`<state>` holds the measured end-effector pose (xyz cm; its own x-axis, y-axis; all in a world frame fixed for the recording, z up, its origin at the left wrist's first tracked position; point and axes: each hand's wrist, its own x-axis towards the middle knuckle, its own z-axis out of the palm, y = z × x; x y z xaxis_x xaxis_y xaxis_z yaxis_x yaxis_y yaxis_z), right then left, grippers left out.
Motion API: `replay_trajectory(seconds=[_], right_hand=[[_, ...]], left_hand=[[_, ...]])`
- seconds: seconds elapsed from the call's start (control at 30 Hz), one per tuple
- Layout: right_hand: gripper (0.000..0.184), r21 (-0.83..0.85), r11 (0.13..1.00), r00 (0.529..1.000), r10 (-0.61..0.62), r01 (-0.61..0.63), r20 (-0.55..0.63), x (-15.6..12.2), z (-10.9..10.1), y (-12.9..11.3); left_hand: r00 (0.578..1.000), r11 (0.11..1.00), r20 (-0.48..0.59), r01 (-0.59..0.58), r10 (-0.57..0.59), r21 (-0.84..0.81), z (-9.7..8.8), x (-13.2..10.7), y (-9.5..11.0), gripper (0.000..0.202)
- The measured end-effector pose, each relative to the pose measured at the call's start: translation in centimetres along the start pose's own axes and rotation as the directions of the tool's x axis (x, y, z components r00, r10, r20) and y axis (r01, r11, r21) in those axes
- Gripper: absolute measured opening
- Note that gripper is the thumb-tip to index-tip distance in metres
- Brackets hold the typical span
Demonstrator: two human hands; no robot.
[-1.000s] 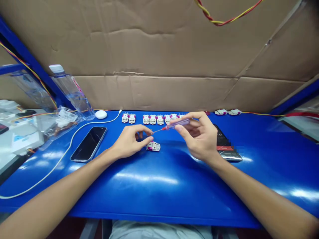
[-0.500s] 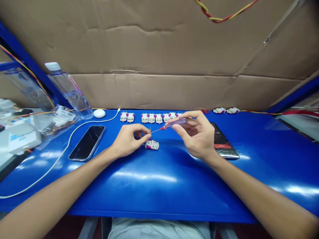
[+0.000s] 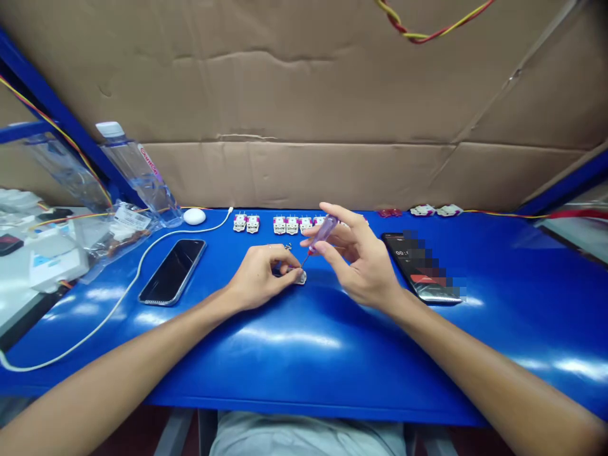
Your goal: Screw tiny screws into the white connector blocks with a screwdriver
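My left hand (image 3: 263, 273) rests on the blue table (image 3: 304, 354) with its fingers closed around a small white and magenta part (image 3: 300, 277), mostly hidden under the fingertips. My right hand (image 3: 354, 256) pinches a small screwdriver (image 3: 319, 237) with a clear purple handle and red collar. The tool is tilted steeply, its tip down on the part. Behind the hands a row of several similar white and magenta parts (image 3: 280, 224) lines the back of the table.
A dark phone (image 3: 173, 271) lies left of the hands beside a white cable (image 3: 118, 297) and a white puck (image 3: 194, 216). A second phone (image 3: 420, 266) lies right. A plastic bottle (image 3: 137, 174) and bags stand at the left. Cardboard (image 3: 304, 114) walls the back.
The screwdriver has swung from nearly level to steeply tilted, its tip coming down onto the part. My left fingers have closed over the part, and my right hand has shifted left.
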<state>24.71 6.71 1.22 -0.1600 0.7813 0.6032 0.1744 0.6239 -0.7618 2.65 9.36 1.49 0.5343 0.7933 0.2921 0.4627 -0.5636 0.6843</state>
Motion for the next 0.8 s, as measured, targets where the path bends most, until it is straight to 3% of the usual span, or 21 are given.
replay_trajectory(seconds=[0.17, 0.57, 0.8], right_hand=[[0.057, 0.034, 0.999, 0.996, 0.033, -0.035, 0.079, -0.3, 0.6, 0.4], [0.051, 0.007, 0.998, 0.992, -0.058, 0.057, 0.109, -0.4, 0.9, 0.4], [0.05, -0.035, 0.991, 0.983, -0.125, 0.131, 0.136, -0.5, 1.2, 0.6]], left_hand=[[1.0, 0.999, 0.026, 0.005, -0.004, -0.041, 0.1, 0.1, -0.3, 0.019], [0.988, 0.983, 0.157, 0.014, 0.014, -0.18, -0.6, 0.3, -1.1, 0.013], [0.982, 0.986, 0.191, 0.025, 0.007, -0.164, -0.7, 0.3, -1.2, 0.014]])
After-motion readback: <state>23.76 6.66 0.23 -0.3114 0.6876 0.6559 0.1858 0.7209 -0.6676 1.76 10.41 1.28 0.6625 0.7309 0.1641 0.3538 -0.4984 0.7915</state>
